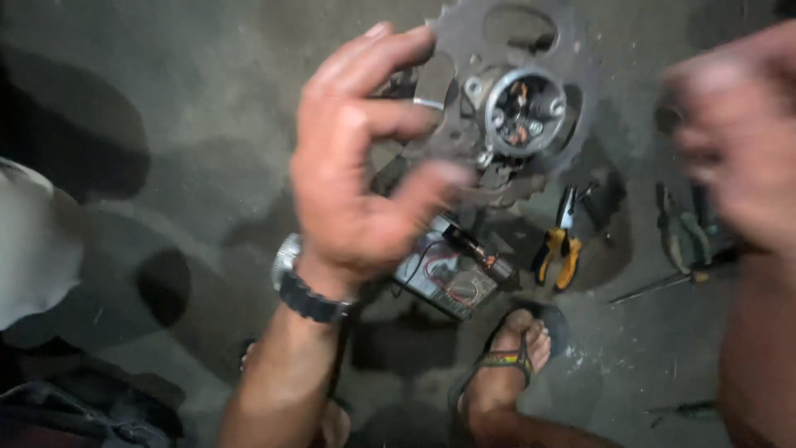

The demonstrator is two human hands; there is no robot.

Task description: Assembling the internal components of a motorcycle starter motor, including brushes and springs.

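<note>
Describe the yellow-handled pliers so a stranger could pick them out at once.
Start at the big toothed sprocket held up by the left hand. Just below its lower right edge, on the grey concrete floor, lie the pliers. Their bright yellow-orange grips set them apart from the duller green-handled pliers further right.

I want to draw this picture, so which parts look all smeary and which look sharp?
In the head view, the right hand is a smeared blur; the left hand is slightly soft; the sprocket hub and yellow-handled pliers look sharper; the concrete floor is dim, with dark shadows.
</note>
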